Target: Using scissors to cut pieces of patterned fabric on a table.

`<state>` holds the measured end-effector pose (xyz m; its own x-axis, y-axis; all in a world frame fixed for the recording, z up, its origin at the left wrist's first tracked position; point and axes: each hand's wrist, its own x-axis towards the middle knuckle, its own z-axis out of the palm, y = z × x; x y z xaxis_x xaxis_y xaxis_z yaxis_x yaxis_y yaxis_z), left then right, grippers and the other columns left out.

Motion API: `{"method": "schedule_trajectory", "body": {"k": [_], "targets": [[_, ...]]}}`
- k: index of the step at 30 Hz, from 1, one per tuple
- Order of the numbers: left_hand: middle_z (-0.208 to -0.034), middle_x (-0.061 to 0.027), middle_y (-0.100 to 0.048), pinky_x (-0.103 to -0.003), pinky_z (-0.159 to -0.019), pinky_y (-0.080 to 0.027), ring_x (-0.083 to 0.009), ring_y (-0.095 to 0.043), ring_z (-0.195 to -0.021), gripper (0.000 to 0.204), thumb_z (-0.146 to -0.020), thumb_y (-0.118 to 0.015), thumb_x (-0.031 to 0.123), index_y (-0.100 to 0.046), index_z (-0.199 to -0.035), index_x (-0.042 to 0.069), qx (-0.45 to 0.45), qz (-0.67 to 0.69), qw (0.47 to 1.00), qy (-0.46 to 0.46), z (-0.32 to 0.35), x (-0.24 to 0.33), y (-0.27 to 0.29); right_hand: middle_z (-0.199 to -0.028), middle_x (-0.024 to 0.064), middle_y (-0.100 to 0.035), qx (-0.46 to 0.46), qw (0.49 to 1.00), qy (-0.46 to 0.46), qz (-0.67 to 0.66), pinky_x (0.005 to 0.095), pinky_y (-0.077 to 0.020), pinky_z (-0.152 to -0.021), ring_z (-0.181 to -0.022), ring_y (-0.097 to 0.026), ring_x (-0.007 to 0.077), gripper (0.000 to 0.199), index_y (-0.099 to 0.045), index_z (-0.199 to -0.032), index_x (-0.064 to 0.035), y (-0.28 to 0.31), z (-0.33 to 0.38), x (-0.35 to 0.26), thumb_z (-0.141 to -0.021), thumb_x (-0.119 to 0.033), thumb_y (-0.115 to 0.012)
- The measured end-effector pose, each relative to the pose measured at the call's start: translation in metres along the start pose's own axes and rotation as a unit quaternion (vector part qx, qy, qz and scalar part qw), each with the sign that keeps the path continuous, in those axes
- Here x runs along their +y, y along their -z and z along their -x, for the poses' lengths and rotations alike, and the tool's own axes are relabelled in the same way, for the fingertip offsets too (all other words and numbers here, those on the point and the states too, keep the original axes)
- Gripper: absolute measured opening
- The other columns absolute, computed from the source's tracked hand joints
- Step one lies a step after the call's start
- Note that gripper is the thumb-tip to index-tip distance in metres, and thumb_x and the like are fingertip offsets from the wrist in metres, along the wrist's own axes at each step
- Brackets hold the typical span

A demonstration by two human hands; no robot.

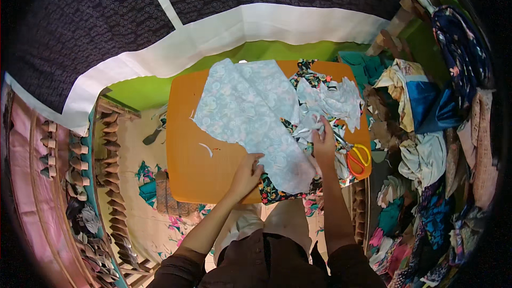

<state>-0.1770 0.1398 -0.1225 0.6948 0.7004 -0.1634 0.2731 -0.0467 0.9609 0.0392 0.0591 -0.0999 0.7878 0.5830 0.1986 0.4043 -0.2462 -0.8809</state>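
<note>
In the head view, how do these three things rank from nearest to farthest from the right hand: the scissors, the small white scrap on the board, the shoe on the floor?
From the right hand:
1. Scissors, orange-handled, just to its right.
2. White scrap, to its left on the orange board.
3. Shoe, farther left, on the floor beyond the board's edge.

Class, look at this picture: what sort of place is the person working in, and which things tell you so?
Probably a home sewing or tailoring corner. Pale printed cloth pieces lie cut out on an orange board, orange-handled scissors lie beside the right hand, and a heap of fabric scraps is piled to the right.
</note>
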Motion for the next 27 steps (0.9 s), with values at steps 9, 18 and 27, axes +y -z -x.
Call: {"method": "schedule_trajectory", "body": {"k": [9, 18, 27], "targets": [[-0.086, -0.0124, -0.056, -0.027, -0.07, -0.045, -0.018, -0.055, -0.074, 0.028, -0.078, -0.05, 0.006, -0.052, -0.104, -0.002, -0.08, 0.018, 0.996, 0.028, 0.023, -0.015, -0.018, -0.131, 0.0229, -0.025, -0.261, 0.919, 0.09, 0.283, 0.046, -0.0231, -0.098, -0.12, -0.027, 0.0382, 0.07, -0.031, -0.128, -0.0033, -0.004, 0.116, -0.016, -0.067, -0.02, -0.061], [-0.088, -0.009, -0.057, -0.024, -0.072, -0.044, -0.0137, -0.055, -0.08, 0.027, -0.082, -0.051, 0.012, -0.051, -0.102, -0.005, -0.094, 0.054, 0.991, 0.077, 0.032, -0.042, -0.013, -0.124, 0.0192, -0.04, -0.228, 0.914, 0.183, 0.282, 0.0452, -0.0309, -0.094, -0.118, -0.035, 0.0311, 0.041, -0.048, -0.11, 0.0003, -0.015, 0.127, 0.0, -0.072, -0.013, -0.056], [-0.086, -0.0039, -0.055, -0.022, -0.066, -0.042, -0.0103, -0.05, -0.072, 0.024, -0.085, -0.047, 0.014, -0.051, -0.102, -0.002, -0.123, 0.11, 0.978, 0.131, 0.034, -0.058, -0.013, -0.12, 0.0189, -0.044, -0.182, 0.829, 0.316, 0.424, 0.0446, -0.031, -0.094, -0.115, -0.039, 0.0304, 0.044, -0.05, -0.109, 0.0007, -0.019, 0.131, 0.026, -0.074, -0.025, -0.056]]}}
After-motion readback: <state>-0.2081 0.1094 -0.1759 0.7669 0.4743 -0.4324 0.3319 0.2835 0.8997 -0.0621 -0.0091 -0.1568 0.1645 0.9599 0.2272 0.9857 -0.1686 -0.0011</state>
